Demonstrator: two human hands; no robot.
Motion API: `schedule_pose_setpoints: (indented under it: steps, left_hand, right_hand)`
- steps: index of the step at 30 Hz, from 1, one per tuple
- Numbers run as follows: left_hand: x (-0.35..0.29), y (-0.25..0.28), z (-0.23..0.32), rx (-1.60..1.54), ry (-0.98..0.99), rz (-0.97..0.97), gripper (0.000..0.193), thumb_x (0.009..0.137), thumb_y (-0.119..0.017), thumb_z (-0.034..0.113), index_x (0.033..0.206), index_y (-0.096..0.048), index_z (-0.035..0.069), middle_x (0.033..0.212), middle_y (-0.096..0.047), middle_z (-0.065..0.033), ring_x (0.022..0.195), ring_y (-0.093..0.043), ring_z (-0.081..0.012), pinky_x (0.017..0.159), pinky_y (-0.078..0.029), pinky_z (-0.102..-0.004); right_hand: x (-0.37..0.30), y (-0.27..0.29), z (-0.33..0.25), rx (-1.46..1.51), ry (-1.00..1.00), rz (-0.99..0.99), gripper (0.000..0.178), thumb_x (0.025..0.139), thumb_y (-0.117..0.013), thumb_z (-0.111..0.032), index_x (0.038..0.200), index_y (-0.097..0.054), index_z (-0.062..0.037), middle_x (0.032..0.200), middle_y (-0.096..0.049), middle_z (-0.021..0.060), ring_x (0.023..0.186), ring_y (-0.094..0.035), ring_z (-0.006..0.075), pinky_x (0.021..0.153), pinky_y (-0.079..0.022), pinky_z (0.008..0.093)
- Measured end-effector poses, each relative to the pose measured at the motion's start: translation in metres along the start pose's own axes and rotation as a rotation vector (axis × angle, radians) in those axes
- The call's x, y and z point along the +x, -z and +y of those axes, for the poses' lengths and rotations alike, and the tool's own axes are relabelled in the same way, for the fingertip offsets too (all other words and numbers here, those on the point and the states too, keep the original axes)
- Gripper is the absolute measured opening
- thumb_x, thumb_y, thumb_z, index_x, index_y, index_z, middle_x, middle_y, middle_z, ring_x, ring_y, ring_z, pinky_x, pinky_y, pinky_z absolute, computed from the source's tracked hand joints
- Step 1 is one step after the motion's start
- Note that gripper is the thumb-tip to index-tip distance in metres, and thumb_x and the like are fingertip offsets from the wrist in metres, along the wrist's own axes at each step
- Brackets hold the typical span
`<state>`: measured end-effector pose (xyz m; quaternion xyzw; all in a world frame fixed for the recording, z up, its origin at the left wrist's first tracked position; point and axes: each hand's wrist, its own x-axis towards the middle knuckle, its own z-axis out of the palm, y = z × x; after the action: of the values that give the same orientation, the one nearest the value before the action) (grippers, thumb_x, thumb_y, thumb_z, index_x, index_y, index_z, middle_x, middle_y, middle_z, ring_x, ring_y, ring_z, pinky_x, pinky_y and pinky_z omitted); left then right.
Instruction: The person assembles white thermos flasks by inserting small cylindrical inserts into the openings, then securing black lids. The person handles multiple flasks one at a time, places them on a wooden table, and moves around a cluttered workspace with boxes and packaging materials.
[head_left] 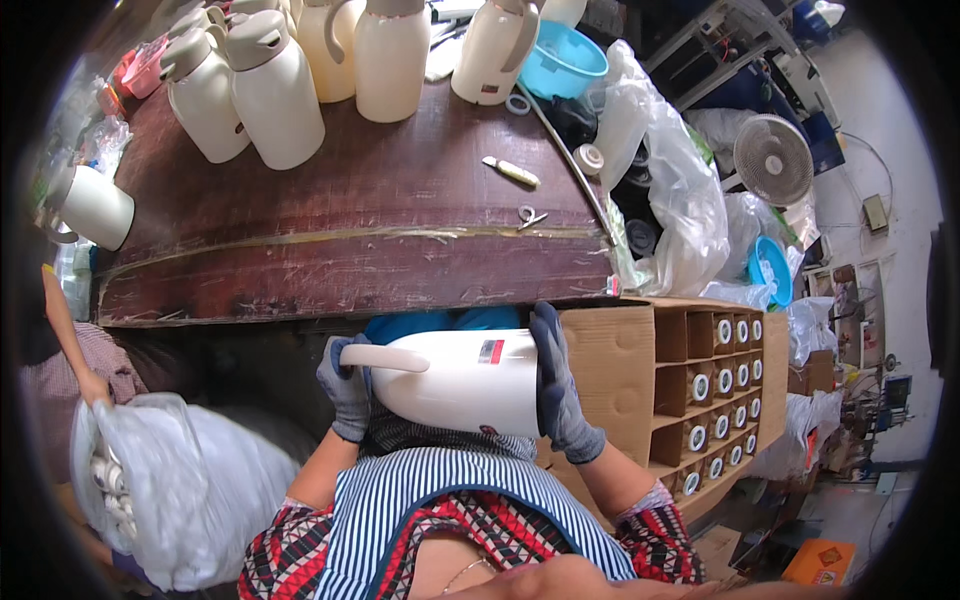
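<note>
A white vacuum jug (pixel 465 392) with a pale curved handle lies on its side in the air in front of my striped apron. My gloved left hand (pixel 347 395) grips its top end by the handle. Against the flat base presses my gloved right hand (pixel 563 388), its fingers extended along it. A small red and grey label shows on the jug's side. The bottoms of the left fingers are partly hidden behind the handle end. Beyond, on the dark red table (pixel 350 200), stand several similar jugs (pixel 275 95).
A divided cardboard box (pixel 610 370) holding several white-ended cylinders sits to the right. On the table lie a utility knife (pixel 512 172) and a small metal piece (pixel 532 216). At the left, another person's hand (pixel 95 388) touches a plastic sack (pixel 190 490). A blue basin (pixel 562 62) stands at the back.
</note>
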<state>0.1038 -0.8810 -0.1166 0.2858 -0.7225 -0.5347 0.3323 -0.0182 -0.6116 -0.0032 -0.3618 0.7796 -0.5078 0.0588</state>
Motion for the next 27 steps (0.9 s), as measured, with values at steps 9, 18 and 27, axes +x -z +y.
schedule_pose_setpoints:
  steps: [9,18,27]
  left_hand:
    - [0.03,0.029,-0.034,-0.279,0.238,-0.206,0.008,0.096,-0.066,0.009,0.1,-0.066,0.002,0.091,-0.07,-0.0039,0.082,-0.064,-0.0134,0.077,-0.054,-0.0303]
    - [0.002,0.028,-0.014,-0.018,0.095,-0.01,0.014,0.092,-0.066,0.006,0.105,-0.067,0.004,0.09,-0.069,-0.0066,0.084,-0.065,-0.0147,0.076,-0.052,-0.031]
    - [0.01,0.028,-0.006,0.092,0.015,-0.179,0.019,0.093,-0.065,0.009,0.111,-0.063,0.004,0.097,-0.072,-0.0152,0.092,-0.073,-0.0314,0.077,-0.056,-0.0373]
  right_hand:
    - [0.113,0.042,0.012,0.367,-0.296,0.028,0.05,0.107,-0.055,-0.038,0.137,-0.061,0.0016,0.133,-0.067,0.0162,0.122,-0.062,0.029,0.107,-0.047,0.0379]
    - [0.096,0.02,-0.025,-0.018,0.003,-0.231,0.081,0.107,-0.033,-0.062,0.159,-0.034,-0.001,0.165,-0.034,0.0199,0.154,-0.029,0.0385,0.123,-0.026,0.0462]
    - [0.081,0.025,0.006,0.104,-0.063,-0.278,0.091,0.101,-0.035,-0.068,0.16,-0.032,0.0009,0.169,-0.02,0.0242,0.157,-0.018,0.0403,0.126,-0.015,0.0486]
